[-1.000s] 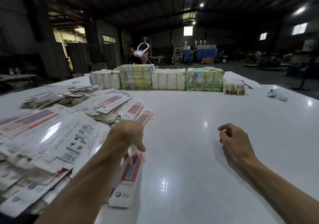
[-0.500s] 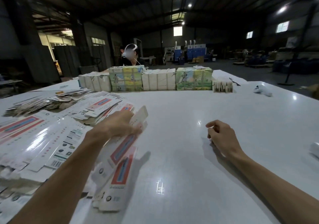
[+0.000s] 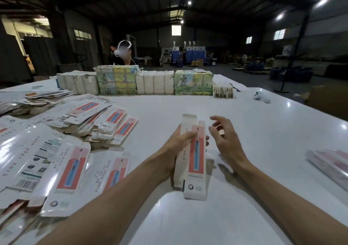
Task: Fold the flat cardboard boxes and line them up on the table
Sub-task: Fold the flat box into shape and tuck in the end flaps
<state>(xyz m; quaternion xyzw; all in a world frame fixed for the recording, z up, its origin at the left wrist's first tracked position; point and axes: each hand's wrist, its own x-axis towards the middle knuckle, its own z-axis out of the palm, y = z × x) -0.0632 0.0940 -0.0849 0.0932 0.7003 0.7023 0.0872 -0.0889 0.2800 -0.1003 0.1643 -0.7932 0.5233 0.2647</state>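
Carton [image 3: 196, 156] in L hand [image 3: 177, 147] grip, R hand [image 3: 226, 143] loose-fingered near rt edge

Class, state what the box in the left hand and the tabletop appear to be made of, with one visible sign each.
Box: thin printed cardboard, possibly coated; folded creases, plain beige tuck flap. Tabletop: smooth glossy white, perhaps laminate or painted board; it mirrors ceiling lights.

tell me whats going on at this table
A person is folding cartons at a white table. Their left hand grips one long cardboard box, partly opened with its top flap sticking up. The right hand hovers open beside the box's upper end. A heap of flat boxes lies on their left.
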